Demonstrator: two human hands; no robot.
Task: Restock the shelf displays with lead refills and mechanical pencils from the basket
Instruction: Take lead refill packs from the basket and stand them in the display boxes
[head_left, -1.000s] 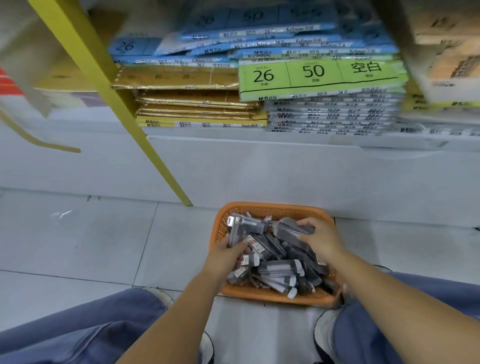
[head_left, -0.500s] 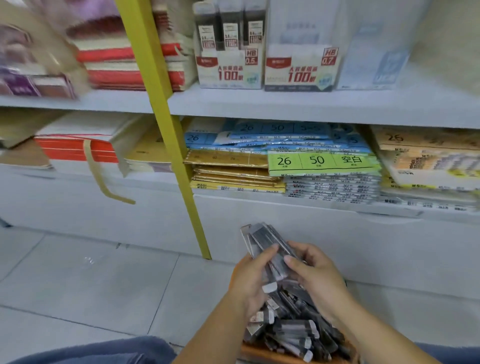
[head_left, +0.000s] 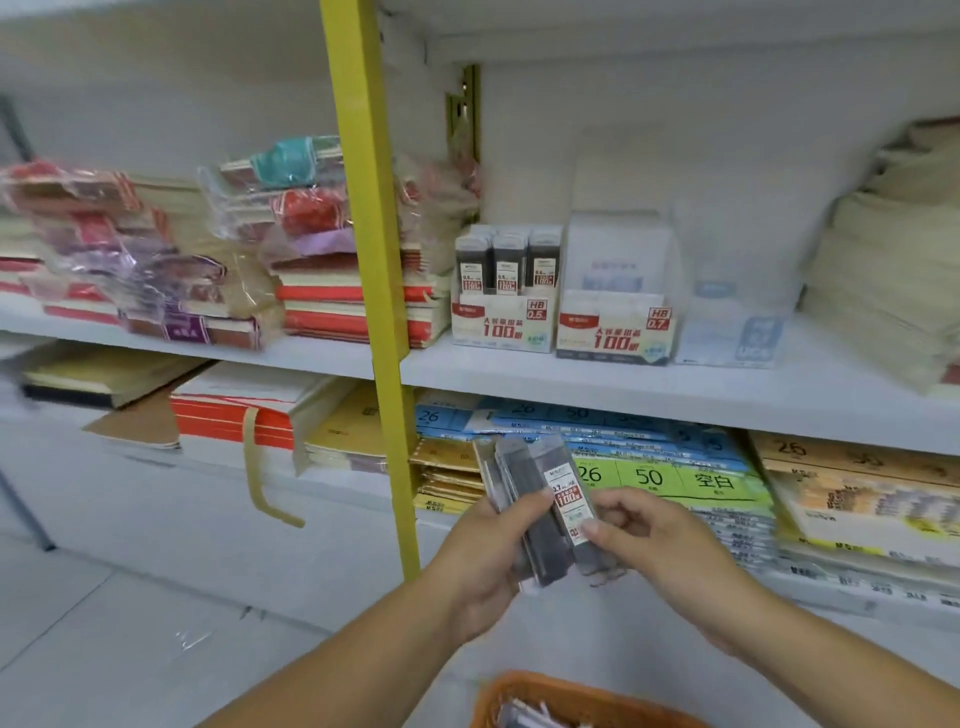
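Observation:
My left hand (head_left: 480, 564) grips a fanned bunch of dark lead refill packs (head_left: 535, 499) in front of the lower shelf. My right hand (head_left: 654, 540) pinches the front pack, labelled 0.7, by its lower edge. The orange basket (head_left: 524, 691) with more packs shows at the bottom edge, below my hands. On the middle shelf stands the HB 0.5 display box (head_left: 504, 322) holding three rows of refills, and beside it the HB 0.7 display box (head_left: 613, 330) with nothing showing in it. A clear display stand (head_left: 737, 332) sits right of those.
A yellow upright post (head_left: 374, 260) divides the shelving just left of my hands. Stacks of notebooks and wrapped paper (head_left: 223, 270) fill the left shelves. Blue and green loose-leaf packs (head_left: 670, 478) lie on the lower shelf behind my hands. Cream paper stacks (head_left: 883, 275) sit at right.
Both hands lifted the bunch of refill packs out of the basket and up toward the shelves. My view rose from the floor and basket to the middle shelf displays.

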